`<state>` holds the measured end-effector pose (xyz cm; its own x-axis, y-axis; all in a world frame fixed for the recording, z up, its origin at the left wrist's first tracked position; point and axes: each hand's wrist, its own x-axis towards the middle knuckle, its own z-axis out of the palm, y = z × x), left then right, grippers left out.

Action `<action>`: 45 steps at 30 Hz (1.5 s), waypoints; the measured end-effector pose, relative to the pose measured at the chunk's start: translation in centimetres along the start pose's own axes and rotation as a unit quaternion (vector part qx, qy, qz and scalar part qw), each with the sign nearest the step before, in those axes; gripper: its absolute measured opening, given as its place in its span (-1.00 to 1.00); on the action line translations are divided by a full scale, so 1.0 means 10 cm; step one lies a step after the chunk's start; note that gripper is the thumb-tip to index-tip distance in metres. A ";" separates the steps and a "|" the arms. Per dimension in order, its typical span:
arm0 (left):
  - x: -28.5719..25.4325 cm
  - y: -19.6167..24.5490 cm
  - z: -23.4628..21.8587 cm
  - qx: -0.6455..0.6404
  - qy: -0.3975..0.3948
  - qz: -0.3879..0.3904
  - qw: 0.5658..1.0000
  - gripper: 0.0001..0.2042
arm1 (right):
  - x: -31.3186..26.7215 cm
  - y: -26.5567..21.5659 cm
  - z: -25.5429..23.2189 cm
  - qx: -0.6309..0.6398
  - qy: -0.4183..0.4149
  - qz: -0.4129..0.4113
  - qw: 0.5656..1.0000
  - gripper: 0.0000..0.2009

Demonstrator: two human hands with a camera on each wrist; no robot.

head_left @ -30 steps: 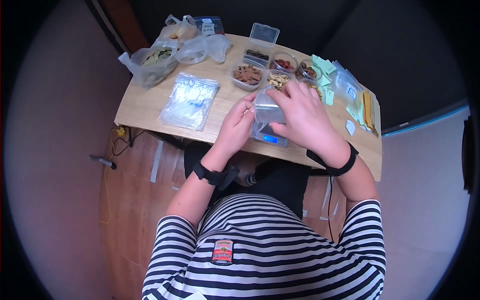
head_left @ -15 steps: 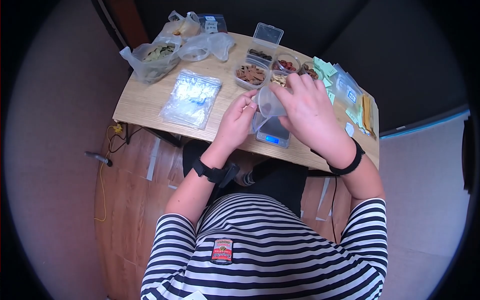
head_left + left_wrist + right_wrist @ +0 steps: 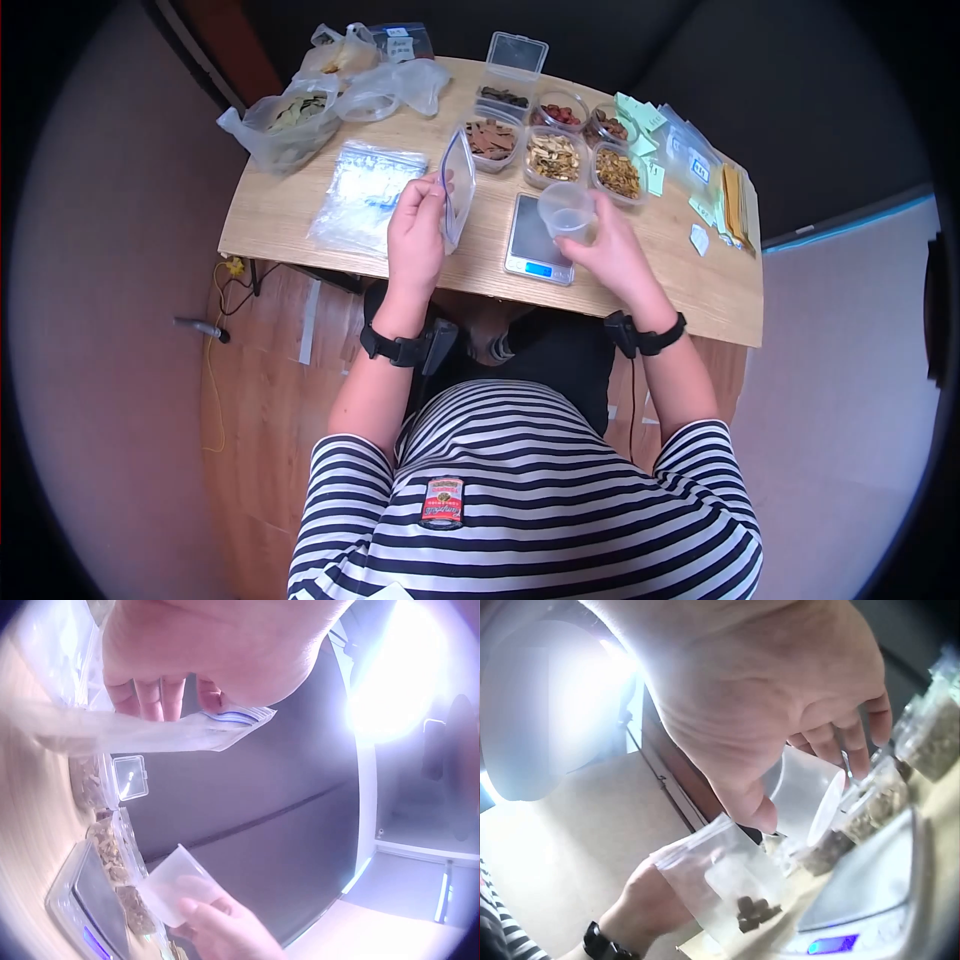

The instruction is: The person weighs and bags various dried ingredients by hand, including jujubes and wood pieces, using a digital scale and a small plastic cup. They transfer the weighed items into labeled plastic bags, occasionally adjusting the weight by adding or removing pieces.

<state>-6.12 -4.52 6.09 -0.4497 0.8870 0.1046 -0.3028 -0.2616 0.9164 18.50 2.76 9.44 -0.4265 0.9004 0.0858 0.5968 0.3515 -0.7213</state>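
My left hand (image 3: 415, 245) grips the edge of a clear zip bag (image 3: 459, 190), held upright above the front of the table. Several dark brown chunks (image 3: 753, 912) lie in the bottom of the bag in the right wrist view. In my right hand (image 3: 618, 258) is an empty-looking clear plastic cup (image 3: 566, 208), pinched at its side between thumb and fingers. Below the cup, a digital kitchen scale (image 3: 527, 238) stands with its blue display lit. A gap separates the cup from the bag.
Behind the scale stand tubs of reddish-brown bark strips (image 3: 490, 140), pale slices (image 3: 553, 157) and yellowish pieces (image 3: 618, 172). A stack of flat zip bags (image 3: 365, 200) lies left. Green paper slips (image 3: 640, 112) and brown packets (image 3: 737, 205) lie right; filled plastic bags (image 3: 290, 130) sit back left.
The cup, earlier tipped at the bag's mouth, has moved away right over the scale. My left hand has drawn the bag leftward, and the two hands are now apart.
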 end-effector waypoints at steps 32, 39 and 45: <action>-0.75 0.05 -0.08 0.117 -0.012 0.101 0.988 -0.64 | -0.65 -0.40 0.55 0.191 0.022 -0.216 0.957 -0.64; -0.86 0.21 -0.31 0.048 -0.159 -0.044 0.985 -0.38 | -0.82 -0.19 0.47 0.254 -0.082 -0.244 0.932 -0.72; -0.80 0.15 -0.24 0.099 -0.208 -0.068 0.971 -0.81 | -0.91 -0.03 0.29 0.266 -0.100 -0.185 0.941 -0.78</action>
<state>-5.00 -12.96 5.73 -0.0264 0.9959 0.0869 -0.1488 -0.0899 0.9848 20.29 -6.30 6.88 -0.6889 0.6566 0.3070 -0.0198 0.4064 -0.9135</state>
